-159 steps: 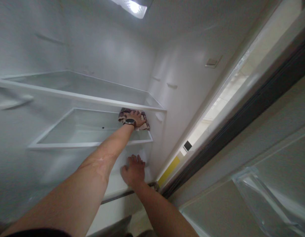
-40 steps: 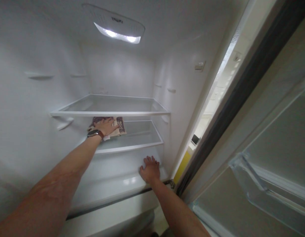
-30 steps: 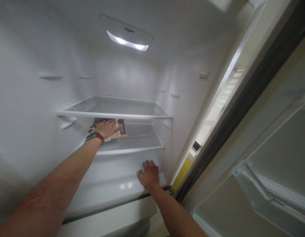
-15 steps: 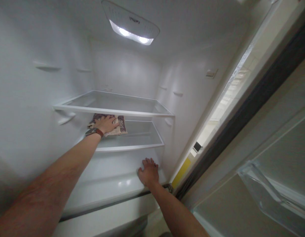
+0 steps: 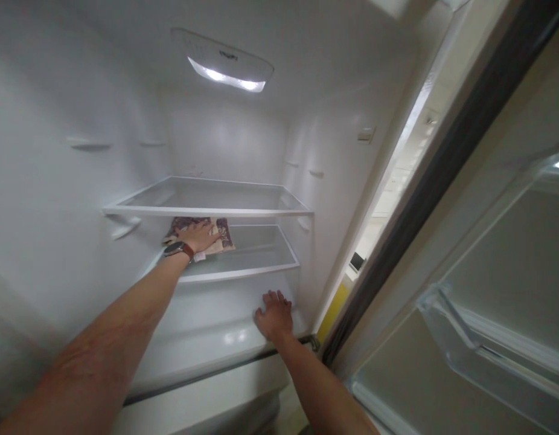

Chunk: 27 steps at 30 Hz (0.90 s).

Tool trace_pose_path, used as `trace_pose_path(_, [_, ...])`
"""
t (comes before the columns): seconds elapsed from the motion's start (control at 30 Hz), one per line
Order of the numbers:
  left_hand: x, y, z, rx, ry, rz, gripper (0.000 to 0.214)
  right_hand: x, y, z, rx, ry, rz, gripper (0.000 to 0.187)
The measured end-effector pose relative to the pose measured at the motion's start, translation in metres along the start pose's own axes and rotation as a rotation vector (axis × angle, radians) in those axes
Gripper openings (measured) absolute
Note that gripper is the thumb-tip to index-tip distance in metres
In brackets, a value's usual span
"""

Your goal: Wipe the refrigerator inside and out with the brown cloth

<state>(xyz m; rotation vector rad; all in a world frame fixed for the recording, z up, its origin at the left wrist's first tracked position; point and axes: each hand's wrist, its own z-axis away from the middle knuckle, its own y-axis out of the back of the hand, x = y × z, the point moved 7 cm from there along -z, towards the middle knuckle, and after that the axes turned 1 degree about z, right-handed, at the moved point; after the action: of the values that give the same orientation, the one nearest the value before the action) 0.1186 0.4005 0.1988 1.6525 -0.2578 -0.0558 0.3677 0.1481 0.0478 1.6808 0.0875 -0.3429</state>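
Note:
My left hand [image 5: 198, 235], with a watch [image 5: 174, 248] on a brown strap at the wrist, lies flat with its fingers spread on a patterned cloth [image 5: 226, 237]. The dark and beige cloth rests on the lower glass shelf [image 5: 261, 246] inside a refrigerator, towards its left side. Just above my left hand is the front edge of the upper shelf [image 5: 216, 211]. My right hand [image 5: 274, 315] leans palm down on the white refrigerator floor [image 5: 202, 323], near the right wall. Its fingers are apart and it holds nothing.
A lit lamp [image 5: 227, 75] sits in the ceiling. Small shelf ledges [image 5: 89, 144] stick out of the side walls, and a switch [image 5: 365, 135] is on the right wall. The open door [image 5: 501, 254], with a clear bin [image 5: 465, 344], stands to my right.
The view has tilted and shifted slightly, so the lamp and door sit farther left. My left hand stays flat on the cloth, with at most a small shift; my right hand keeps its place.

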Motion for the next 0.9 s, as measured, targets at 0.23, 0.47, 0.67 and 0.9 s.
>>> trace_pose_path(0.23, [0.034,0.005,0.035,-0.121,0.021,-0.025,0.085,0.001,-0.002,0.000,0.010,0.010,0.006,0.052])
trace_pose_path(0.47, [0.116,0.010,0.096,-0.078,-0.115,-0.001,0.078,-0.003,0.003,0.002,0.036,0.034,0.011,0.048])
trace_pose_path(0.67, [0.153,0.018,0.139,0.173,-0.117,0.051,0.063,-0.004,0.004,0.002,0.033,0.031,0.002,0.047])
trace_pose_path(0.9, [0.151,0.022,0.134,0.212,-0.118,0.089,0.060,-0.004,0.005,0.002,0.031,0.042,0.001,0.048])
